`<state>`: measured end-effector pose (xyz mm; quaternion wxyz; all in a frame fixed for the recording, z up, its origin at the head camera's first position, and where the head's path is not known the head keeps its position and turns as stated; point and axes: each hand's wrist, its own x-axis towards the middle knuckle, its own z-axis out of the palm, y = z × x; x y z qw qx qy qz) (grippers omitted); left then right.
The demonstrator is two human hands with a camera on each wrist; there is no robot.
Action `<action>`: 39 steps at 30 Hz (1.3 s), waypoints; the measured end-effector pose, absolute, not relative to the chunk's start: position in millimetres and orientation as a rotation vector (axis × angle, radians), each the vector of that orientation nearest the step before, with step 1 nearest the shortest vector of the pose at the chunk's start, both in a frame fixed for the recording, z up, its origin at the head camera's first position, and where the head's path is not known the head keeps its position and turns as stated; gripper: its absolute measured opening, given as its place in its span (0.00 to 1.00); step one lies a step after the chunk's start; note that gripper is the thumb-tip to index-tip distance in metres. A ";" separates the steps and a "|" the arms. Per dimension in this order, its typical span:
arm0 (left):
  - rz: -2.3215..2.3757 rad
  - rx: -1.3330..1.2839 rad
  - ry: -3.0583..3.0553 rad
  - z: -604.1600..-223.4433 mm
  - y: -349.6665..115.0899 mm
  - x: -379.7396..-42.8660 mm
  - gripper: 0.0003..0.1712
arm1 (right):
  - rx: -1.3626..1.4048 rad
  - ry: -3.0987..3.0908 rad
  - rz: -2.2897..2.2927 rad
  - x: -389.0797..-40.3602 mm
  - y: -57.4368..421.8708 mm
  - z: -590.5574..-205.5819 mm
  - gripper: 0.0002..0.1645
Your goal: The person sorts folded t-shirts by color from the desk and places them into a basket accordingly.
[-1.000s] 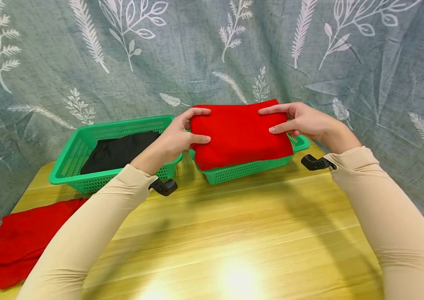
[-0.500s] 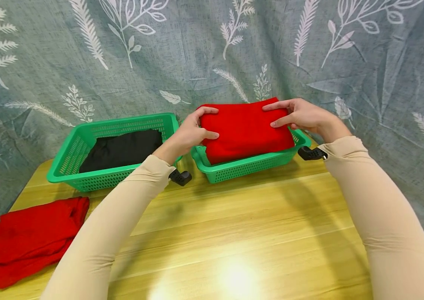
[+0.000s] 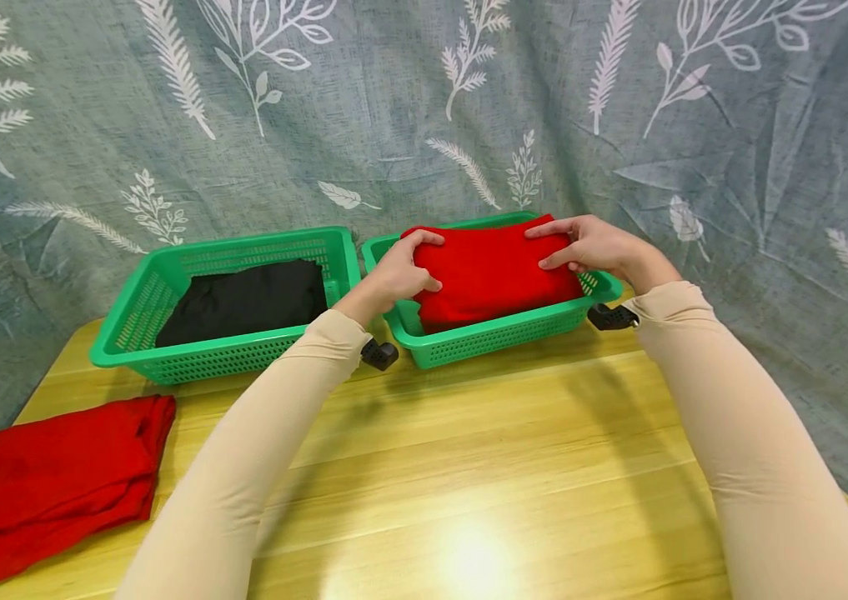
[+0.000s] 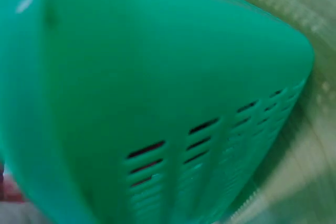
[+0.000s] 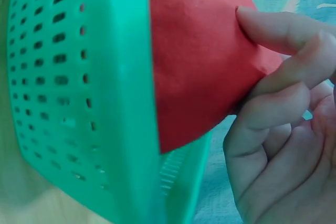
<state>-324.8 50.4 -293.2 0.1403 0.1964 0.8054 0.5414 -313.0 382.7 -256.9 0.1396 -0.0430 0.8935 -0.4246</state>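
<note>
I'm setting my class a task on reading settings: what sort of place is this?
Probably an indoor tabletop workspace, though the wider room isn't shown. A leaf-patterned curtain hangs behind a wood-grain table, where a left green basket holds black cloth beside a right green basket.

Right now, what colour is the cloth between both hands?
The held cloth is bright red; the head view shows it best.
</note>
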 end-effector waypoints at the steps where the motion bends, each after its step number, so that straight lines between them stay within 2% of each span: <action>1: 1.545 0.570 2.330 -293.7 51.3 -325.1 0.39 | -0.120 2.589 -1.212 -314.6 383.6 -258.5 0.39; 9: 1.382 0.563 2.375 -293.2 57.4 -327.9 0.41 | -0.093 2.591 -1.173 -320.0 386.1 -264.3 0.38; 19: 0.775 0.571 2.773 -278.1 61.2 -318.9 0.40 | -0.101 2.632 -1.156 -317.6 380.9 -257.7 0.35; 31: 0.878 0.652 2.660 -266.6 34.3 -298.7 0.33 | -0.189 2.648 -1.169 -309.8 365.6 -257.7 0.32; 39: 0.940 0.658 2.634 -258.3 4.8 -283.7 0.32 | -0.244 2.638 -1.171 -303.1 343.8 -252.4 0.32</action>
